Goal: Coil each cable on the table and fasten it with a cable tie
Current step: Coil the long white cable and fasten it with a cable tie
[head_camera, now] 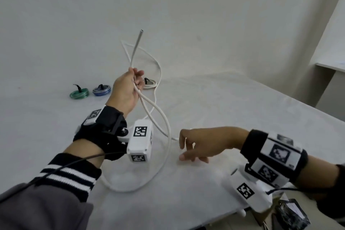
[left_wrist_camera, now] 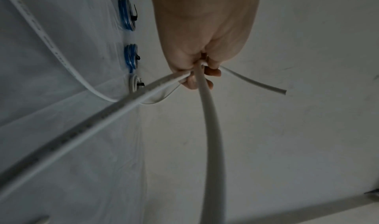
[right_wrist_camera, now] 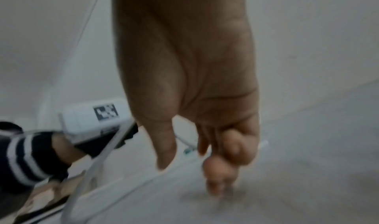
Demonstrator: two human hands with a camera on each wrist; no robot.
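Note:
My left hand [head_camera: 130, 84] is raised above the table and grips a long white cable [head_camera: 164, 117] near one end; that free end [head_camera: 139, 39] sticks up past the fingers. In the left wrist view the fingers [left_wrist_camera: 197, 75] curl round several strands of the white cable [left_wrist_camera: 209, 130]. From the hand the cable hangs in a big loose loop down to the table's near edge. My right hand [head_camera: 194, 147] hovers low over the table, just right of the loop, its fingers loosely bent and holding nothing [right_wrist_camera: 213, 162].
Tied coils lie at the back left of the white table [head_camera: 242, 117]: a green coil [head_camera: 79, 93], a blue coil [head_camera: 101, 90] and a white coil [head_camera: 149, 82], each with a black tie. The table's right edge runs diagonally; dark items lie beyond the near right corner.

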